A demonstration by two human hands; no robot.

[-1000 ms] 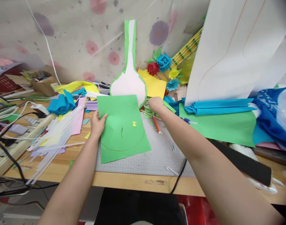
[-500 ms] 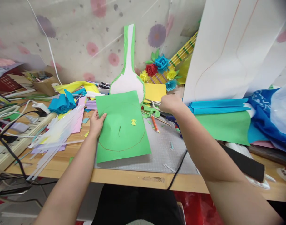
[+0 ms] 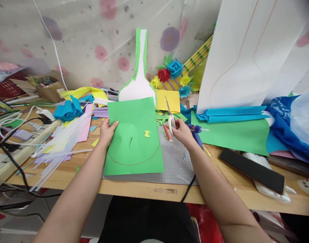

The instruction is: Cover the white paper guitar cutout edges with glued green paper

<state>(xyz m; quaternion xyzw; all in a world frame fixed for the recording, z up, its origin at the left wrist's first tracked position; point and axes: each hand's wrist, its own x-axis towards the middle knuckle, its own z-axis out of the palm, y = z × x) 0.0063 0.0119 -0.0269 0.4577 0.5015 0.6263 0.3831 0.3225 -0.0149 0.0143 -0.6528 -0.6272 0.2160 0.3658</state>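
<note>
My left hand (image 3: 108,132) pinches the left edge of a green paper sheet (image 3: 134,148), thumb on top. A curved outline is drawn on the sheet, with a small slit inside it and a yellow scrap (image 3: 147,134) on its right part. White-handled scissors (image 3: 170,116) are in my right hand (image 3: 181,132), fingers around the handles, blades pointing up and away. The scissors are right of the sheet and apart from it. Behind the sheet stands a white guitar-shaped cutout (image 3: 138,88) with green edging, its lower part hidden.
An orange-handled craft tool (image 3: 167,133) and green scraps lie by the right hand. A blue glue gun (image 3: 195,130) and phone (image 3: 253,170) are to the right. Glue sticks (image 3: 60,145) and cables lie left. A white board (image 3: 227,67) leans at the back right.
My right hand has drawn back toward me, bringing the scissors up off the clutter, blades now pointing away. The green sheet has shifted slightly right, still in my left hand.
</note>
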